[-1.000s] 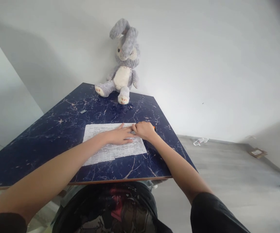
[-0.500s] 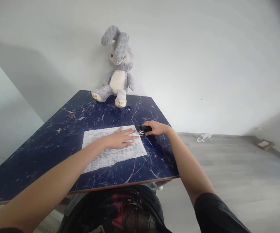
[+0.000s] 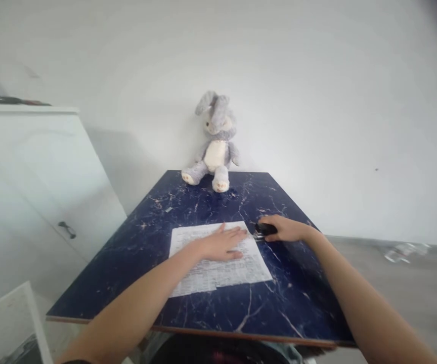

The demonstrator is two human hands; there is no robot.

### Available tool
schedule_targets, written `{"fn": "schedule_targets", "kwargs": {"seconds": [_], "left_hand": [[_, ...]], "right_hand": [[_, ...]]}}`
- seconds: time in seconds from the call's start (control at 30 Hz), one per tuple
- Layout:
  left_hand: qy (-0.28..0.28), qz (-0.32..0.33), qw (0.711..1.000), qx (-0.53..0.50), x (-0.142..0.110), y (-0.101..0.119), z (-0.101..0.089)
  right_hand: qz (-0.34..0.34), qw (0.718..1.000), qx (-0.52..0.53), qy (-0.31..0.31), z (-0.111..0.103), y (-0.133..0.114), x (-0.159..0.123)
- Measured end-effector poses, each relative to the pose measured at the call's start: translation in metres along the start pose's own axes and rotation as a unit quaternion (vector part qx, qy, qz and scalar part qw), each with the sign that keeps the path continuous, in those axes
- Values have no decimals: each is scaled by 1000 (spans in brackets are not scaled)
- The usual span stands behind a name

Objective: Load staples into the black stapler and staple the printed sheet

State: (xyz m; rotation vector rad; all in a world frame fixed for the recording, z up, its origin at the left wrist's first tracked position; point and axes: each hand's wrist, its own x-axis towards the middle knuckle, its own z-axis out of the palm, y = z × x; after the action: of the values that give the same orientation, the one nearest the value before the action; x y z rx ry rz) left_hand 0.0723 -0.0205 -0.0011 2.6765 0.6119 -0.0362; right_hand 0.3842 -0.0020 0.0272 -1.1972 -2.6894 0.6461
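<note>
Black stapler [image 3: 266,229] clasped in my right grip [image 3: 282,227], withdrawn beside the paper [image 3: 252,269].
My outspread left grip [image 3: 222,244] likely steadies that paper.

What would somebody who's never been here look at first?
Probably the grey plush rabbit, sitting at the far end of the dark blue marbled table. Next might come the printed paper under the spread left hand, and the black tool in the right hand, by the paper's right edge.

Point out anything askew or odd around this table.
The paper under the left hand has a stepped, not straight, near edge. On the floor by the wall lies blurred, seemingly clear plastic, like litter.
</note>
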Motion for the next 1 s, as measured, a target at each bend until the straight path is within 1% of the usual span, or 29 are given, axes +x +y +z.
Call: {"fn": "schedule_targets", "kwargs": {"seconds": [0.17,0.33,0.6,1.0], "left_hand": [[-4,2,1000,1,-2,1,-3],[4,8,1000,-2,-1,1,-2],[1,6,1000,0,-1,0,-1],[-1,6,1000,-7,-1,-1,0]], "right_hand": [[22,1000,6,-7,0,-1,-1],[23,1000,18,-4,0,-1,0],[22,1000,-1,-4,0,-1,-1],[24,1000,5,-10,-1,0,0]]}}
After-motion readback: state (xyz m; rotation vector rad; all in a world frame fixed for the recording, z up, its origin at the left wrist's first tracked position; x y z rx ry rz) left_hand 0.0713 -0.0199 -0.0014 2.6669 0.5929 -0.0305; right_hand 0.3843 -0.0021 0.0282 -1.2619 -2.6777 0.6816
